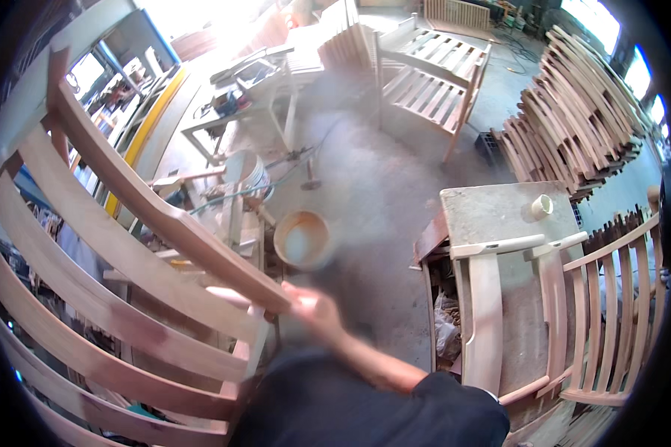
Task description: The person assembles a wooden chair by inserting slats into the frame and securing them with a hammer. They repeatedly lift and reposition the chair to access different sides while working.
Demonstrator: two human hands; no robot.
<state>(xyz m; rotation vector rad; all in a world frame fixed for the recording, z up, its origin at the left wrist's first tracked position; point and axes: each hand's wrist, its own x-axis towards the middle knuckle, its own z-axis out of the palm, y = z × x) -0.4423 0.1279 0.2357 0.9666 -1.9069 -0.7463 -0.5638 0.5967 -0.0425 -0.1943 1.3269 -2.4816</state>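
Observation:
A large slatted wooden frame (138, 316), with curved pale and reddish slats, fills the left side. Its long shaped top rail (175, 216) runs from the upper left down toward the middle. From the lower edge my right arm reaches across to the left, and my right hand (311, 307) is closed round the near end of this rail. The hand is slightly blurred, and its fingers are partly hidden by the wood. My left hand does not show. A dark sleeve and dark clothing take up the lower middle.
A tan bucket (303, 240) and a white bucket (247, 177) stand on the floor beyond. To the right are a worktable (492, 208) with a cup (542, 206), pale wooden parts, and another slatted frame (619, 313). Farther off stand a slatted bench (432, 74) and stacked wood (574, 119).

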